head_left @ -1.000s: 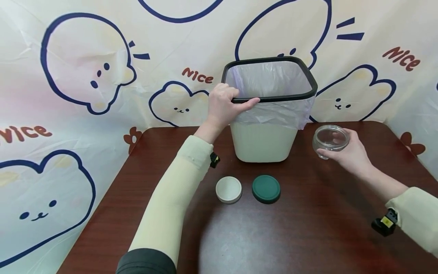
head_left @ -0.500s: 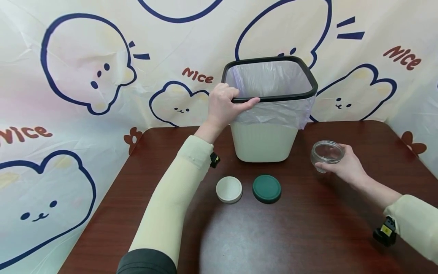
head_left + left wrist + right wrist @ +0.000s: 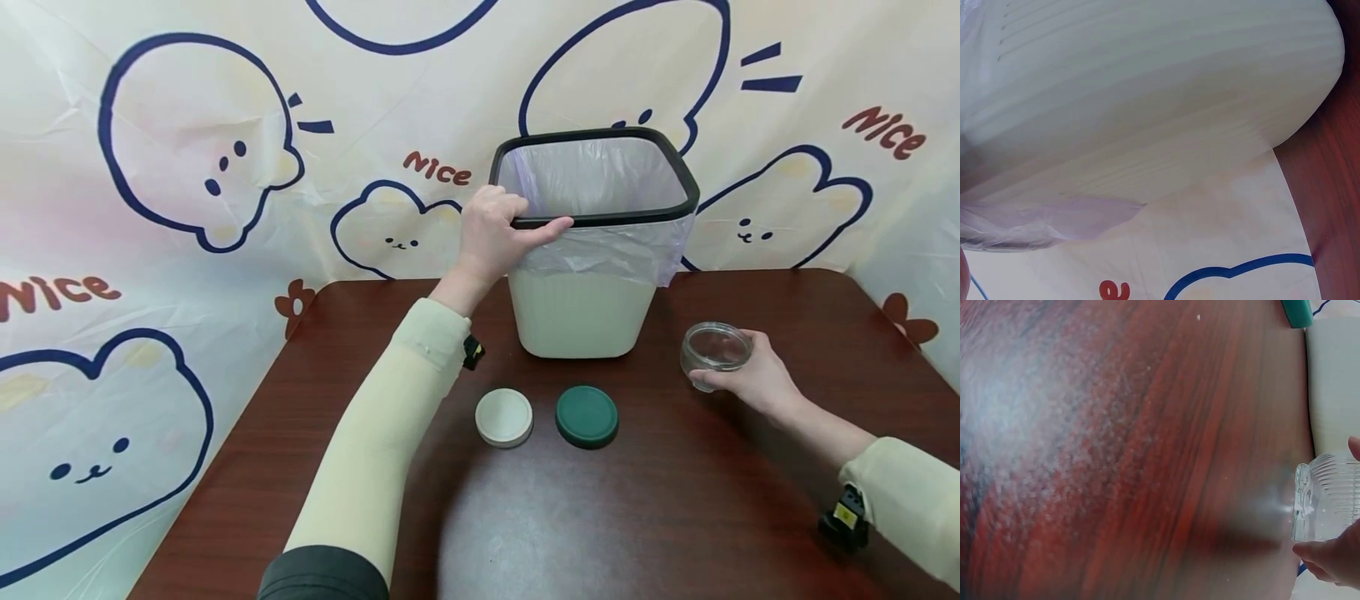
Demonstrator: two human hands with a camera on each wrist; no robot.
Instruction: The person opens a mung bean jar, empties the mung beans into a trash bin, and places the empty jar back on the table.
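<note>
In the head view my left hand (image 3: 491,232) grips the near left part of the black rim (image 3: 622,218) of a pale green trash can (image 3: 581,321), its thumb lying along the front of the rim. A thin translucent trash bag (image 3: 600,250) lines the can and hangs over its outside. To the right, my right hand (image 3: 763,377) holds a clear glass jar (image 3: 716,346) without a lid, thumb in front and fingers behind. The jar (image 3: 1332,494) appears at the right wrist view's edge, its base close to the table. The can's wall (image 3: 1147,100) fills most of the left wrist view.
A white round lid (image 3: 504,416) and a green round lid (image 3: 587,415) lie side by side on the dark brown table (image 3: 645,517), in front of the can. Behind the table hangs a cloth backdrop (image 3: 390,100) with cartoon bears.
The right hand has lowered the glass jar toward the table and brought it slightly nearer. The left hand keeps its grip on the rim, and the trash can and lids stay put.
</note>
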